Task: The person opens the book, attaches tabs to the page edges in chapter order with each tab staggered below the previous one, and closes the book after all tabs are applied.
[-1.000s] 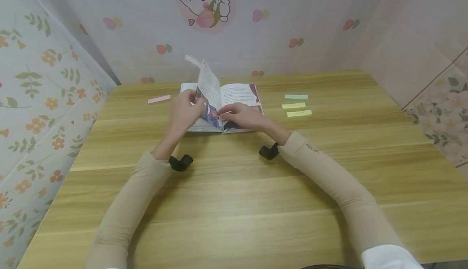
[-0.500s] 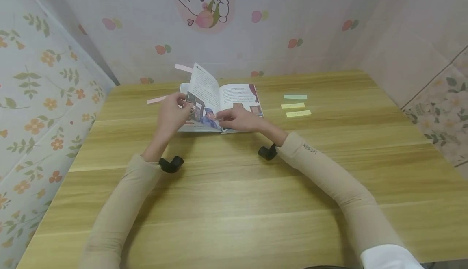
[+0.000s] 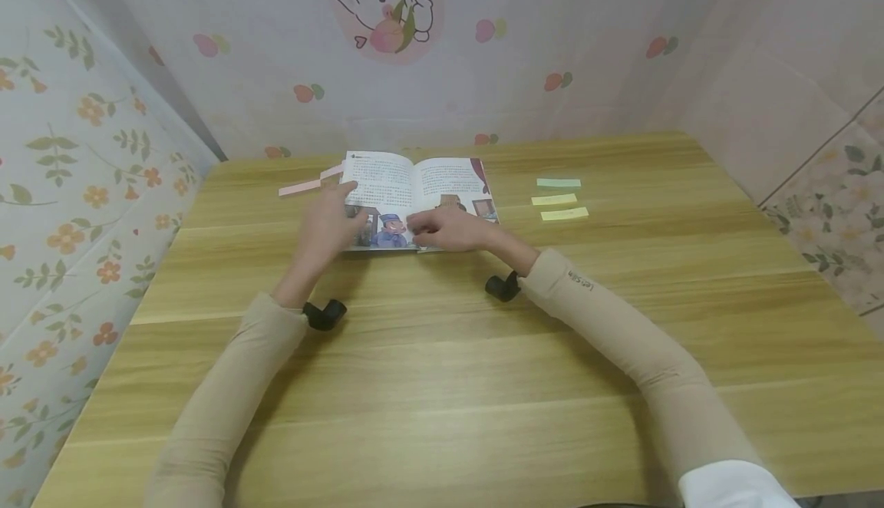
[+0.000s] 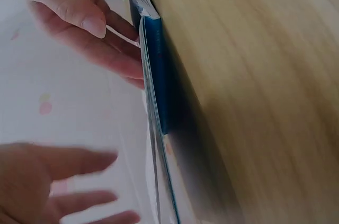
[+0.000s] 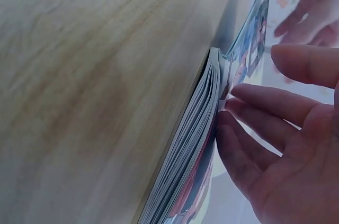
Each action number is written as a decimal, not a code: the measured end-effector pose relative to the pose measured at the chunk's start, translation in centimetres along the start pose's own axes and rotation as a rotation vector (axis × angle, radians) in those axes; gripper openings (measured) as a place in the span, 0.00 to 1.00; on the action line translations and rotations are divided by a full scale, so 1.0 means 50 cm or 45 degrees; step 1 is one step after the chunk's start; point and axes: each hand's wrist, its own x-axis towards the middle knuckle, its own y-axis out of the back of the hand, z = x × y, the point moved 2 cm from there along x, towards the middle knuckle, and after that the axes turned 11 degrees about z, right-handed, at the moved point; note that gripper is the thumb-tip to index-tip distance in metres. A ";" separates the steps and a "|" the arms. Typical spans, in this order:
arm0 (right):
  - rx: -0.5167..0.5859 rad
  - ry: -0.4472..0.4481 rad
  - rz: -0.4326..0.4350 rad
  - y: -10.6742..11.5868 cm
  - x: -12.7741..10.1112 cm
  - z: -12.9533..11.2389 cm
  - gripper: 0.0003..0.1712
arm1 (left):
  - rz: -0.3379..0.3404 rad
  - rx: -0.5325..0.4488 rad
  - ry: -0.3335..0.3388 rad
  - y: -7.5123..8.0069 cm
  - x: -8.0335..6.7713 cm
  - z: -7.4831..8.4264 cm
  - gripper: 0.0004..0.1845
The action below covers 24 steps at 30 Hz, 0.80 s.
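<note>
An open picture book (image 3: 417,197) lies flat on the wooden desk (image 3: 483,385), towards its far edge, pages up. The left hand (image 3: 330,220) rests on the left page with fingers (image 4: 79,160) straight and released, holding nothing. The right hand (image 3: 449,228) rests on the lower edge of the right page near the spine, its fingers (image 5: 254,123) extended and flat against the paper, not clenched. A pink paper strip (image 3: 300,187) lies on the desk just left of the book; a second pink strip (image 3: 331,172) projects from the left page's edge. Three strips, one green (image 3: 558,183) and two yellow (image 3: 562,207), lie to the right, well apart from the book.
</note>
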 end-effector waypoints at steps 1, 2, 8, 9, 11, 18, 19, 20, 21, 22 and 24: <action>-0.006 0.007 -0.001 0.000 0.000 0.000 0.12 | -0.066 0.019 -0.026 -0.006 0.001 -0.001 0.34; -0.006 0.012 -0.002 0.001 0.000 0.000 0.12 | -0.134 0.039 -0.048 -0.012 0.002 -0.003 0.35; 0.003 0.060 -0.011 0.001 -0.001 0.002 0.10 | -0.422 0.130 -0.111 -0.044 -0.001 -0.011 0.38; 0.007 0.064 -0.017 0.000 -0.001 0.003 0.10 | -0.455 0.141 -0.108 -0.047 -0.003 -0.013 0.38; 0.012 0.065 -0.030 -0.001 -0.001 0.005 0.07 | -0.510 0.150 -0.090 -0.050 -0.008 -0.015 0.38; 0.000 0.053 -0.069 0.008 -0.010 0.013 0.15 | -0.540 0.150 -0.063 -0.057 -0.016 -0.023 0.38; -0.001 0.057 -0.060 0.011 -0.012 0.015 0.11 | -0.536 0.149 -0.068 -0.057 -0.016 -0.023 0.38; 0.001 0.064 -0.050 0.015 -0.014 0.018 0.07 | -0.534 0.150 -0.071 -0.057 -0.016 -0.023 0.38; -0.005 0.074 -0.037 0.019 -0.016 0.020 0.05 | -0.533 0.150 -0.074 -0.057 -0.016 -0.023 0.38; -0.005 0.082 -0.031 0.023 -0.018 0.023 0.07 | -0.533 0.152 -0.076 -0.057 -0.017 -0.022 0.38; -0.029 0.064 -0.019 0.030 -0.025 0.029 0.08 | -0.537 0.153 -0.075 -0.056 -0.017 -0.021 0.38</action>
